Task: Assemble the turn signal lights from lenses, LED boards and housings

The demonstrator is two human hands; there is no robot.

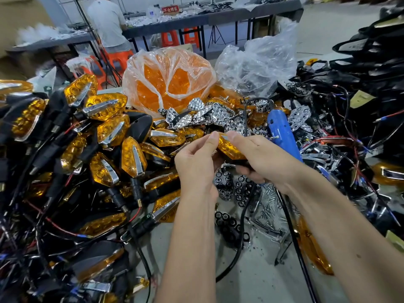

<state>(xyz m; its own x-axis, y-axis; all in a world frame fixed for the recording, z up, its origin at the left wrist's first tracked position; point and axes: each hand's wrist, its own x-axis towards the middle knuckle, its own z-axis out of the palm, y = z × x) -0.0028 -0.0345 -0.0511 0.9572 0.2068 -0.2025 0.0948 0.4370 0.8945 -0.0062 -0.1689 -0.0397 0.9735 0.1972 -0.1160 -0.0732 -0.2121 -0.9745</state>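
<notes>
At far left lies our heap of finished turn signals [109, 132]; in the middle, above the surface [251, 287], our left hand [196, 162] pinches the upper tip of the amber lens [229, 147] between thumb and curled fingers [211, 139]. Our right hand [258, 160] curls around the lens and what looks like a black housing beneath it. To seat it well, we judge we should line the edges up squarely and press evenly, keeping the blue electric screwdriver [284, 134] just to the right within reach.
</notes>
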